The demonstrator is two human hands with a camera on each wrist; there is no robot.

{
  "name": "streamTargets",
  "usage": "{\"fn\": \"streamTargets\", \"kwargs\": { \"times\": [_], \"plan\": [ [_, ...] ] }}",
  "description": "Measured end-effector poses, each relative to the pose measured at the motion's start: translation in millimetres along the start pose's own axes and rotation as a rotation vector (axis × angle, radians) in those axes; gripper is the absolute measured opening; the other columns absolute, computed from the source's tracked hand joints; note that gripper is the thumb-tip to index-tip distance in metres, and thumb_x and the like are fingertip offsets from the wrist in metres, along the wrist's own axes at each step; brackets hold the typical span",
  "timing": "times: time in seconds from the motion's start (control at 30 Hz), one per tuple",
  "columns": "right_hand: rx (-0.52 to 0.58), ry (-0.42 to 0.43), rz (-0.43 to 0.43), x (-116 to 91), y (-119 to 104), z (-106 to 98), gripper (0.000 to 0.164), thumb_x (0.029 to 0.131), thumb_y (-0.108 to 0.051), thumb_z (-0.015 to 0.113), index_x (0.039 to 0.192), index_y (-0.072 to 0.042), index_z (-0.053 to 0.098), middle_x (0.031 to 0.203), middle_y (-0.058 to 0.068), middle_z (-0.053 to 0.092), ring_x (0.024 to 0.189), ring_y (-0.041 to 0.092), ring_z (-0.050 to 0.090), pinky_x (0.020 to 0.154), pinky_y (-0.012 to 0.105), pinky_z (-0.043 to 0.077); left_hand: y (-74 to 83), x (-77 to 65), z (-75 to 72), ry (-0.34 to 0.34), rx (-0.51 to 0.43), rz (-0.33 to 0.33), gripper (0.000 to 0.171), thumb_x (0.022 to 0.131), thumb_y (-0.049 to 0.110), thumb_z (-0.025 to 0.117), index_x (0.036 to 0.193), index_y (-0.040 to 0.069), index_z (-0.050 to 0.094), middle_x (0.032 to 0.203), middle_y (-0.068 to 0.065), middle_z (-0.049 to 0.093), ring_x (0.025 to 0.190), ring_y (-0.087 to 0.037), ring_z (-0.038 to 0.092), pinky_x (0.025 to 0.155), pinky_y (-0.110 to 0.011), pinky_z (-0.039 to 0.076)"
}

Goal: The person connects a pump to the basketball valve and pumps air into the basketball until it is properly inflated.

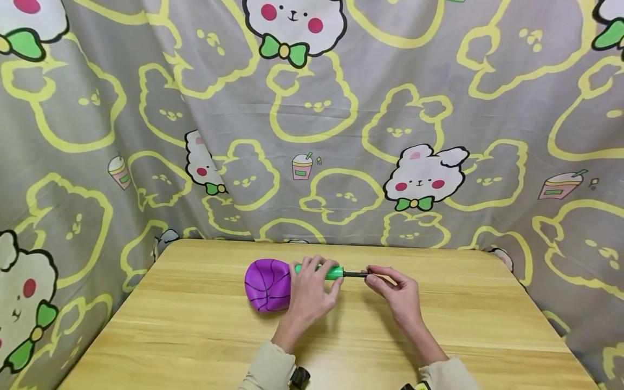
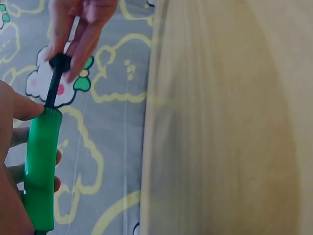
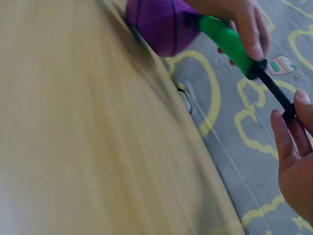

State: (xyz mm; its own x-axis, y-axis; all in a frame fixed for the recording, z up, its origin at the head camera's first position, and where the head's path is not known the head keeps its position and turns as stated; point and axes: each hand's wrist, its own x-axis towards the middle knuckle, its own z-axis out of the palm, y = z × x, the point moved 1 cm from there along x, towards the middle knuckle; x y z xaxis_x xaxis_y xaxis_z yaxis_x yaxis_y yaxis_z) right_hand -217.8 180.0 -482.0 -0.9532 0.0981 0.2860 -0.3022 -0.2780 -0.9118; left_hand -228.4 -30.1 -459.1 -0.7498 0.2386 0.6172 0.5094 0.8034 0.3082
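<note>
Green hand pump [image 1: 334, 272] lies roughly level over the desk [image 1: 195, 336], its left end towards the purple ball [image 1: 267, 284]; in the right wrist view the two appear to meet, though whether a needle is seated cannot be told. Left grip [image 1: 312, 287]: fingers wrapped round the pump's barrel. Right grip [image 1: 402, 295]: thumb and fingertips pinching the black knob [image 3: 289, 112] at the end of the extended black rod [image 1: 355, 274]. Handling, estimated: pump light and stiff, barrel smooth and glossy, so likely to slide or roll under a loose hold; best held firmly round mid-barrel. Rod thin, probably the weakest part if loaded sideways; take the knob and keep force along the axis. Ball creased, presumably slack, soft and light, apt to shift or fold; steady it close to the joint.
</note>
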Motion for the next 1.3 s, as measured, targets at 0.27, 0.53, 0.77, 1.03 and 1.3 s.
{"fn": "streamTargets", "kwargs": {
  "times": [0.27,0.53,0.77,1.03,1.3],
  "plan": [
    [-0.065,0.013,0.038,-7,10,13,0.031,0.087,0.009,0.074,0.114,0.021,0.065,0.115,0.029,0.07,0.097,0.02,0.075,0.085,0.038,0.057,8.8,-4.0,4.8,-0.034,0.038,0.02,0.026,0.089,0.039,0.072,0.111,0.026,0.07,0.107,0.003,0.064,0.103,-0.021,0.057,0.098,-0.061,0.037],
    [-0.103,-0.088,0.067,-7,1,13,0.033,0.09,0.004,0.074,0.119,0.016,0.064,0.123,0.029,0.063,0.102,0.02,0.073,0.088,0.037,0.057,6.7,-4.8,4.4,-0.038,0.023,-0.01,0.028,0.087,0.042,0.072,0.11,0.028,0.069,0.107,0.005,0.065,0.1,-0.018,0.056,0.097,-0.054,0.036],
    [-0.096,-0.075,0.079,-2,-4,2,0.035,0.089,0.005,0.075,0.118,0.019,0.061,0.116,0.022,0.066,0.098,0.021,0.074,0.087,0.039,0.057,2.9,-3.3,2.7,-0.021,0.022,-0.025,0.03,0.085,0.043,0.073,0.109,0.028,0.071,0.106,0.006,0.065,0.101,-0.018,0.056,0.096,-0.054,0.036],
    [-0.028,-0.048,0.06,4,-13,-16,0.037,0.089,0.012,0.07,0.118,0.027,0.054,0.11,0.017,0.068,0.094,0.02,0.074,0.087,0.04,0.057,-7.4,-2.9,-3.6,0.003,0.005,-0.062,0.028,0.085,0.041,0.073,0.109,0.026,0.072,0.107,0.005,0.066,0.101,-0.019,0.056,0.097,-0.056,0.035],
    [-0.017,-0.045,0.016,9,-24,-32,0.033,0.091,0.012,0.068,0.118,0.025,0.056,0.113,0.013,0.069,0.096,0.019,0.074,0.088,0.039,0.056,-11.4,0.4,-7.5,0.04,-0.023,-0.052,0.027,0.085,0.039,0.073,0.108,0.024,0.072,0.107,0.003,0.067,0.101,-0.023,0.057,0.095,-0.061,0.036]
  ]
}}
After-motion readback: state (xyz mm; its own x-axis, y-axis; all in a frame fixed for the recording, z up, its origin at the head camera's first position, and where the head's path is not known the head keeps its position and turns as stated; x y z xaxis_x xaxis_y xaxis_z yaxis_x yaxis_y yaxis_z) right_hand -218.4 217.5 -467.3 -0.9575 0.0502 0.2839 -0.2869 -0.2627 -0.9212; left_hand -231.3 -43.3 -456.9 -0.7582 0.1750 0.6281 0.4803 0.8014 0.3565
